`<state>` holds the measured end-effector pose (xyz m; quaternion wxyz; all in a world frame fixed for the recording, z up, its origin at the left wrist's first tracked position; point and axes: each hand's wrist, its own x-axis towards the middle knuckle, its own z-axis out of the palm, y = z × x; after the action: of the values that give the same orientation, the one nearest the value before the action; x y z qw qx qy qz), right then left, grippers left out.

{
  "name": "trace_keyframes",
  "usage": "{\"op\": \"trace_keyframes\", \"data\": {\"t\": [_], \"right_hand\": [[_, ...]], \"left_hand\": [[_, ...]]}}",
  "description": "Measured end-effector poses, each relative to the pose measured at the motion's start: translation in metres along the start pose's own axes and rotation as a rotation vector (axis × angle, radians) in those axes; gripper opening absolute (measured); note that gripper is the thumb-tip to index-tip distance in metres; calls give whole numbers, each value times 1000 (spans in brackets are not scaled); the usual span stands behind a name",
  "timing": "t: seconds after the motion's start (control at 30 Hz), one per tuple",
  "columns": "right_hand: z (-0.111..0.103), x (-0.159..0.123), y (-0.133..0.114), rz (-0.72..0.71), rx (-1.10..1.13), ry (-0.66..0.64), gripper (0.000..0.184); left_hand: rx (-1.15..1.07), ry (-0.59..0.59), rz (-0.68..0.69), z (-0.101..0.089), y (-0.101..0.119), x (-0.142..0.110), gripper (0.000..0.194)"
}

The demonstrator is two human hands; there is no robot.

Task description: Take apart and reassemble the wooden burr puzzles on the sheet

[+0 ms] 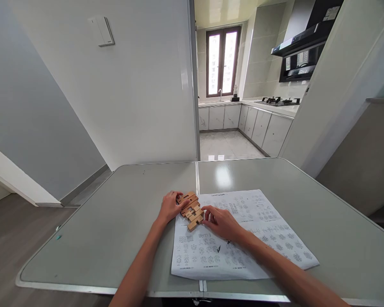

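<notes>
- I see the left hand (170, 207) clamped on the wooden pieces (190, 209), with its thumb laid over their top and its other fingers at the far left edge.
- The right hand (222, 222) is at the opposite side of them. Its thumb and forefinger are bent and slightly apart, at the right end of the lighter pieces; whether they pinch the wood, I cannot tell.
- The wooden pieces have notches and lie close together as one group. Those near the left hand are more reddish brown, and those near the right hand are paler.
- This group is over the upper left corner of the printed sheet (243, 209); I cannot tell if it rests there or is lifted a little.
- The printed sheet carries many small line drawings in rows, and the right forearm passes above it.
- Under all this is the grey table (99, 238), with a pale rim and a seam in the middle. A small green bit (58, 237) lies near its left edge.
- Behind the table, through an opening, I see a kitchen with a window (223, 62), white cabinets (216, 117) and a stove (280, 101).
- On the wall at left there is a white switch (103, 32).
</notes>
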<state>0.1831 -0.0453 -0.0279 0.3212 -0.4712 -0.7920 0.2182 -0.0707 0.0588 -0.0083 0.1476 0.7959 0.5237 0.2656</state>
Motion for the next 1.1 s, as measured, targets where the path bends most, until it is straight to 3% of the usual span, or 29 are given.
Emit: {"op": "trace_keyframes", "data": {"t": [0.33, 0.7, 1.1], "right_hand": [[0, 0, 0, 6, 6, -15, 30], [1, 0, 2, 6, 1, -18, 30], [1, 0, 1, 9, -7, -16, 30]], "left_hand": [[-12, -11, 46, 1, 3, 0, 43], [-54, 103, -4, -1, 18, -3, 39], [-30, 23, 19, 3, 21, -6, 39]]}}
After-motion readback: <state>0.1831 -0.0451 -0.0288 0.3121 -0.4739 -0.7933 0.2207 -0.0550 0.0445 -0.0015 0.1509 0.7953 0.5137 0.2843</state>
